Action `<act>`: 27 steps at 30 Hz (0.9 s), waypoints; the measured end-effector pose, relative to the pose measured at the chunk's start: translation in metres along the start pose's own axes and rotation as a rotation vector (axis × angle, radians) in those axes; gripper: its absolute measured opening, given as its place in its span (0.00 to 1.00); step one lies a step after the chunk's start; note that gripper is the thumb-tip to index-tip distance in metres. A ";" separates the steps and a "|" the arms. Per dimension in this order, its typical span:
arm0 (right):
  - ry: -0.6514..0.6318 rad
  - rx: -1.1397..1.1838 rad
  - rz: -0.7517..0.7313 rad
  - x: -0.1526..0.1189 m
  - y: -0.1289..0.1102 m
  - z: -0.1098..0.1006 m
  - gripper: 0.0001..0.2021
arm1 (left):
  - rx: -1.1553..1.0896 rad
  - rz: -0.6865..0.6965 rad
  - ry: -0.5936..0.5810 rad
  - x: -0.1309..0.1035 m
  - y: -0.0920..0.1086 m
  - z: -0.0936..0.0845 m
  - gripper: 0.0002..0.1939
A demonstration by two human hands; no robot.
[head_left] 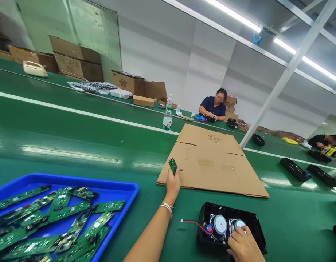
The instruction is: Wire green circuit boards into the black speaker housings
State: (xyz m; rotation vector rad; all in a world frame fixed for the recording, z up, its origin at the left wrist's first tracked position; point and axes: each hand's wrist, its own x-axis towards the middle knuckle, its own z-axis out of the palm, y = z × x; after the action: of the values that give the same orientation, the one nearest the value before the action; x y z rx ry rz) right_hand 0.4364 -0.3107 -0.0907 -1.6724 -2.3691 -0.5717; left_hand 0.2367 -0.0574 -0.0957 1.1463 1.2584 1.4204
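Observation:
My left hand (173,182) is raised near the front edge of a flat cardboard sheet (211,163), its fingers closed on a small green circuit board (173,166). A black speaker housing (248,217) lies open on the green table at the lower right, with two round speakers (219,224) inside. From it a red wire (194,222) with a white plug stretches to the left. My right hand (243,243) rests on the housing with bent fingers at the right-hand speaker; whether it grips anything is unclear.
A blue tray (129,186) of several circuit boards stands at the lower left. Water bottles (167,119) stand behind the cardboard. Black speaker cases (295,170) lie at the right. Across the table sits a person (213,107); another is at the far right. Cardboard boxes line the wall.

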 end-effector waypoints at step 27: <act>0.064 1.357 0.475 0.127 -0.055 -0.035 0.08 | 0.082 -0.011 -0.512 -0.109 0.047 -0.096 0.18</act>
State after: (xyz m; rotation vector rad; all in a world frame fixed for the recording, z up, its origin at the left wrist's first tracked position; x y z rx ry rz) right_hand 0.3386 -0.2309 -0.0240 -1.3004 -1.4476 0.8637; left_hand 0.1592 -0.1851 -0.0627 1.4428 0.9587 0.9825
